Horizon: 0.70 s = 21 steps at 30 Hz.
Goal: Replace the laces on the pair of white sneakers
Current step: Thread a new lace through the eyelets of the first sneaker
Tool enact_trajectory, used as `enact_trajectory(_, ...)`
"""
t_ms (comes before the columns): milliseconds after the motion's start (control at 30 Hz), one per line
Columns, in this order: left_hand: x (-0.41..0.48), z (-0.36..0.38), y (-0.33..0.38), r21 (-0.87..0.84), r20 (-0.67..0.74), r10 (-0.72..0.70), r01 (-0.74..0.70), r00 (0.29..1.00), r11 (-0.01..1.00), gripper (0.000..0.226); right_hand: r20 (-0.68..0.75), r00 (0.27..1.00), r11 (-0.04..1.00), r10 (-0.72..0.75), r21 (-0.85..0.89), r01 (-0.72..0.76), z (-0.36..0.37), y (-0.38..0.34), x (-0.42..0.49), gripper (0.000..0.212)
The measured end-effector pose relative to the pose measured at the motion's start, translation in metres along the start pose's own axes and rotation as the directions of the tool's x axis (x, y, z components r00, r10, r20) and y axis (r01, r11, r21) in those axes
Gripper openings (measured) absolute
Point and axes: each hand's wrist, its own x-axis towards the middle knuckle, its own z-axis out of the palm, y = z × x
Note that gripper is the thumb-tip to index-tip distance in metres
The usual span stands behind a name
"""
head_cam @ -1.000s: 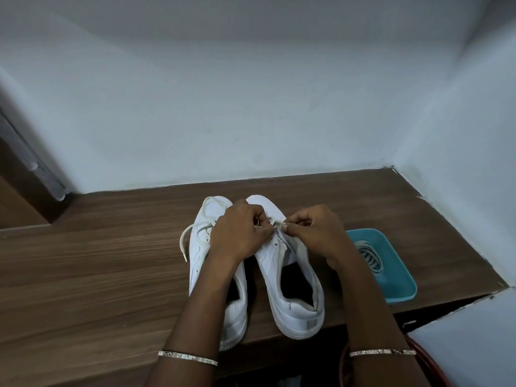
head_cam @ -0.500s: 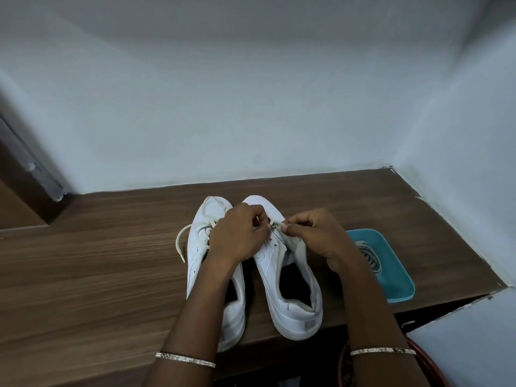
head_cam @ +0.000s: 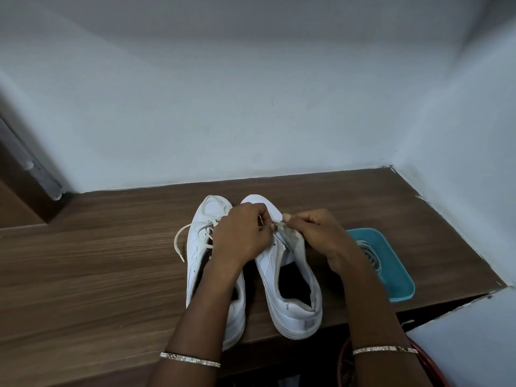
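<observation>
A brown wood-grain table (head_cam: 83, 275) is standing against pale blue-white walls (head_cam: 251, 107). A teal rectangular plastic tray (head_cam: 402, 286) is sitting near the table's right front edge. A red round rim (head_cam: 431, 364) is showing below that edge.

A dark wood-grain surface (head_cam: 97, 261) meets a pale back wall (head_cam: 251, 107) and a side wall (head_cam: 460, 163) at its far right corner. The light is dim. A white panel (head_cam: 469, 339) adjoins the near right corner.
</observation>
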Motion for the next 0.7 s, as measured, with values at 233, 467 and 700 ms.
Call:
enact_trajectory(233,-0.001,0.002,0.01,0.03,-0.036,-0.085,0.087,0.996,0.996,0.014,-0.031,0.999,0.995,0.019,0.103,-0.015,0.009,-0.001,-0.001,0.011)
enact_trajectory(467,-0.002,0.002,0.006,-0.025,-0.048,-0.181,0.18,0.982,0.983,0.01,-0.034,0.999,0.995,0.012,0.104,-0.008,0.011,-0.001,-0.001,0.014)
enact_trajectory(700,-0.001,0.003,0.0,-0.058,-0.033,-0.139,0.137,0.99,0.989,0.006,-0.067,0.998,0.996,0.016,0.085,-0.011,0.014,0.002,0.003,0.012)
